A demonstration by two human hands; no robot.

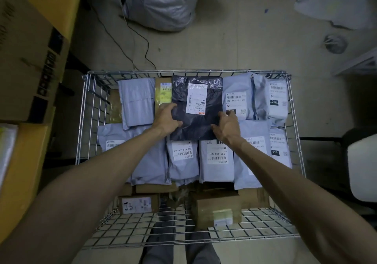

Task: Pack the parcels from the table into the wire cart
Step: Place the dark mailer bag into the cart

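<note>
From the head camera, both arms reach down into the wire cart (pixel 184 72), where a dark parcel (pixel 196 108) with a white label lies flat in the far row. The left hand (pixel 167 118) curls around its near left edge with fingers on top, and the right hand (pixel 227 124) holds its near right corner, fingers spread onto the neighbouring bag. The task looks well along: grey mailer bags (pixel 216 159) fill two rows across the cart, a yellow packet (pixel 163 92) sits just left of the dark parcel, and cardboard boxes (pixel 218 208) lie beneath near the person. How many parcels remain is unknowable, since only the table's orange edge (pixel 61 4) at far left shows, bearing a large carton (pixel 26 59). Open room is scarce: the top layer is nearly shoulder to shoulder, with one gap at the far left corner and bare wire along the near edge.
</note>
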